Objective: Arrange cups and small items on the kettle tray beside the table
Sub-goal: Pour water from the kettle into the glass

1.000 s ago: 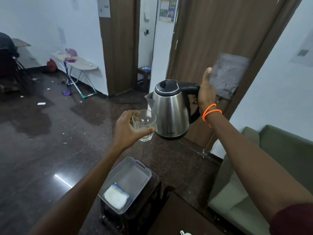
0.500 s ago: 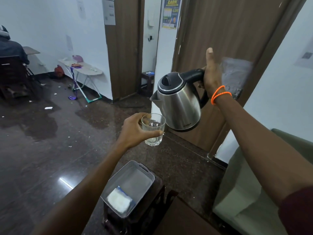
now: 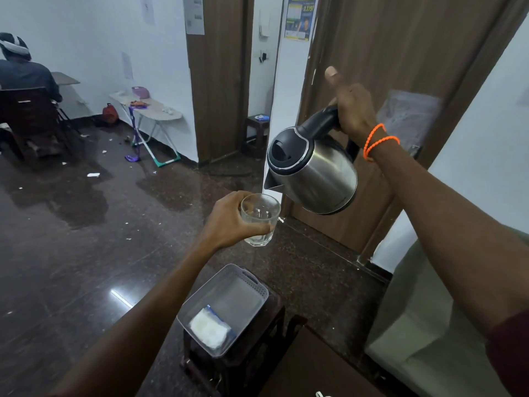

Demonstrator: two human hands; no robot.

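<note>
My left hand (image 3: 229, 222) grips a clear glass cup (image 3: 260, 219) upright in mid-air; a little water shows at its bottom. My right hand (image 3: 352, 110) holds the black handle of a steel kettle (image 3: 312, 170), thumb stretched up. The kettle is tilted with its spout just above the glass's rim. Below, a grey plastic tray (image 3: 252, 285) sits on a small dark stool (image 3: 272, 336), and a white packet (image 3: 210, 329) lies in the tray's near end.
A dark wooden table corner (image 3: 315, 368) is at the bottom edge, a green sofa (image 3: 409, 325) at right. A wooden door (image 3: 386, 67) stands behind the kettle. Far left, a seated person (image 3: 23, 73), a chair and an ironing board (image 3: 148, 107) stand on the littered dark floor.
My right hand has raised and tipped the kettle further, bringing its spout over the glass. My left hand with the glass shifted slightly right and down under the spout.
</note>
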